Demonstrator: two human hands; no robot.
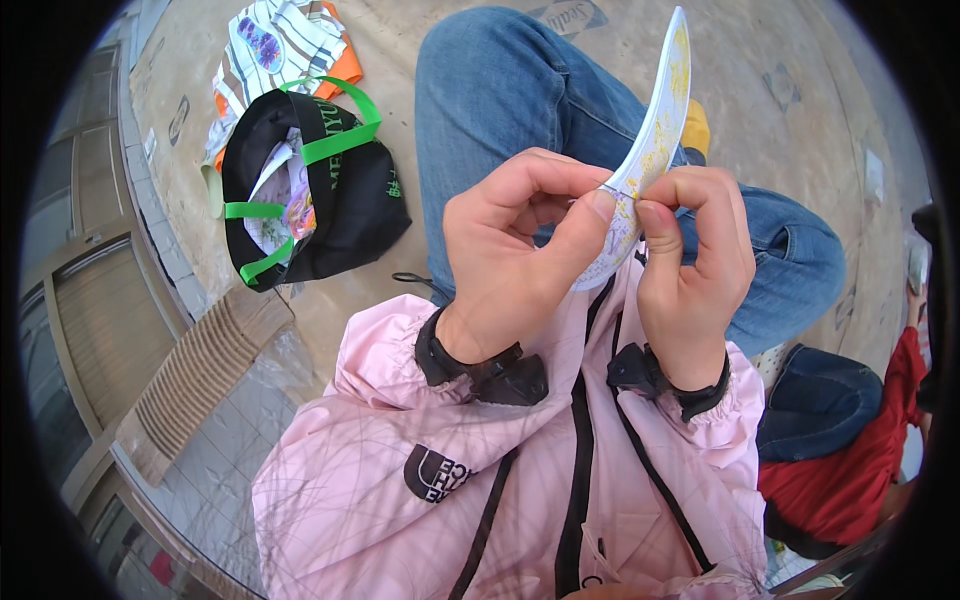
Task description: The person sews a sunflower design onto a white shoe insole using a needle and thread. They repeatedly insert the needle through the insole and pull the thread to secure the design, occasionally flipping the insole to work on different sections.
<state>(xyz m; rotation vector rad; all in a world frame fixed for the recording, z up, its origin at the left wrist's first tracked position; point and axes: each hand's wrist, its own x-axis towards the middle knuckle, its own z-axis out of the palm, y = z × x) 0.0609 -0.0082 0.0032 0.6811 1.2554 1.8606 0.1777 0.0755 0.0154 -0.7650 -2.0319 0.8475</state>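
A white insole (655,120) with a yellow and purple stitched pattern is held up edge-on above my lap, its long end pointing away. My left hand (530,245) is closed, pinching the insole's left edge between thumb and fingers. From the other side, my right hand (695,265) is closed too, thumb and forefinger pressed at the patterned face. A thin dark line like a needle (616,191) lies across the insole between the two thumbs; its ends are hidden by the fingers. Both wrists have black bands.
A black bag (365,215) with green handles stands at the left with papers and packets in it. Beyond it lies striped cloth (300,40) with a purple flowered insole (260,46). A ridged board (205,380) is at the lower left. Another person's red clothing (850,500) shows at the right.
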